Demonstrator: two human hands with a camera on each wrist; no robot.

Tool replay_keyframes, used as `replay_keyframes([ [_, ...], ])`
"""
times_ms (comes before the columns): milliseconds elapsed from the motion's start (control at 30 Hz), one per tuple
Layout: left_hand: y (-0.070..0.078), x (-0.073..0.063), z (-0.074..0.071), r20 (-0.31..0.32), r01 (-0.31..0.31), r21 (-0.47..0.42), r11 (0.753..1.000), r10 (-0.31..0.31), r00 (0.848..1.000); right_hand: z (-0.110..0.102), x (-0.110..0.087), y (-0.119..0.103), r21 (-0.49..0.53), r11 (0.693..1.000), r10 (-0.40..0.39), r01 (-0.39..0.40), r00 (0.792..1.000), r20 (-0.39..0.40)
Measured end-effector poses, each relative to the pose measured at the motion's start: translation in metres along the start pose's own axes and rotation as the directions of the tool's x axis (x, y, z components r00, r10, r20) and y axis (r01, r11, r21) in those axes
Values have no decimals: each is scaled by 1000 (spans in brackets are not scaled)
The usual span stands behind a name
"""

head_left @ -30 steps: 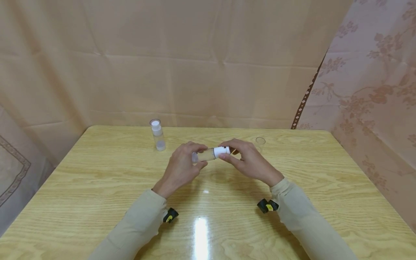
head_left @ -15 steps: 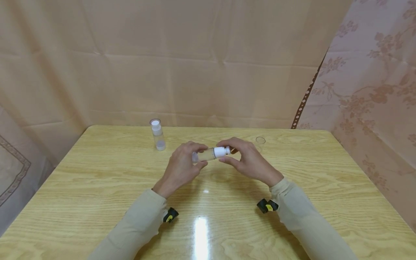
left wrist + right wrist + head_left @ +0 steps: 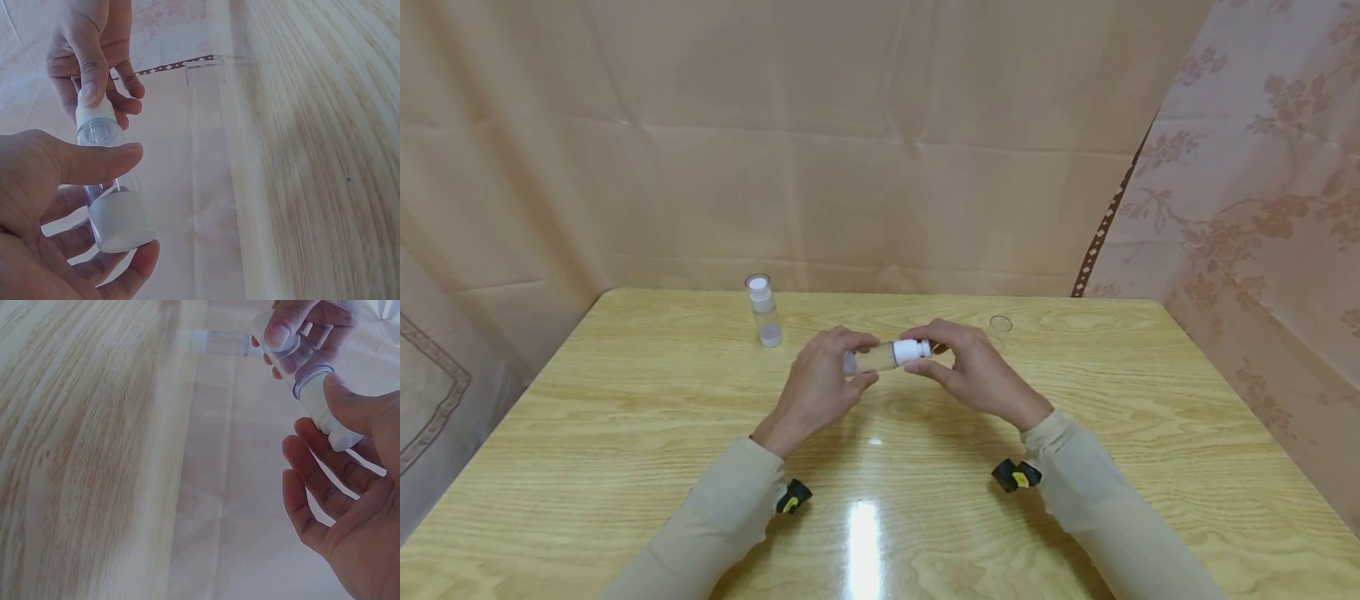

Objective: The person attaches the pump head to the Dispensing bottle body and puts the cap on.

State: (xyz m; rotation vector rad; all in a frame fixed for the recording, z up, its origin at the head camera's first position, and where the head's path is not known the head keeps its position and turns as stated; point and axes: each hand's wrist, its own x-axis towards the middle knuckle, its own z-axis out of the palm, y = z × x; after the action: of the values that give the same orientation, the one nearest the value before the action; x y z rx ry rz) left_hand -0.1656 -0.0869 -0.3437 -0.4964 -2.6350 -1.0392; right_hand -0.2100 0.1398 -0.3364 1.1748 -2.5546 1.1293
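Over the middle of the table, both hands hold a small clear pump bottle, tilted on its side. My left hand grips the clear body near its white base, thumb across one side and fingers beneath. The bottle's white pump top points to the right. My right hand pinches that top between thumb and index finger. In the right wrist view its other fingers are spread loosely away from the bottle.
A second pump bottle stands upright at the table's back left, a clear cover over its white top. Behind the right hand, a clear cap stands on the wooden table. Beige curtain hangs at the back edge.
My right thumb and fingers have shifted slightly on the white pump top. The bottle and my left hand stay nearly in place.
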Motion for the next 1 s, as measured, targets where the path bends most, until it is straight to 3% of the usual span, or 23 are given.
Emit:
replay_keyframes([
  [267, -1, 1, 0, 0, 13, -2, 1000, -13, 1000, -4, -2, 0, -56, 998, 11, -10, 1000, 22],
  [500, -1, 1, 0, -20, 27, 6, 1000, -27, 999, -15, -3, 11, -127, 987, 95, -94, 995, 1],
  [800, -1, 0, 2, -28, 23, -7, 1000, -23, 999, -33, -9, 31, -302, 916, 257, -263, 965, -60],
  [1000, -1, 0, 2, -25, 11, -9, 1000, -11, 1000, -40, -13, 45, -365, 869, 327, -335, 941, -87],
])
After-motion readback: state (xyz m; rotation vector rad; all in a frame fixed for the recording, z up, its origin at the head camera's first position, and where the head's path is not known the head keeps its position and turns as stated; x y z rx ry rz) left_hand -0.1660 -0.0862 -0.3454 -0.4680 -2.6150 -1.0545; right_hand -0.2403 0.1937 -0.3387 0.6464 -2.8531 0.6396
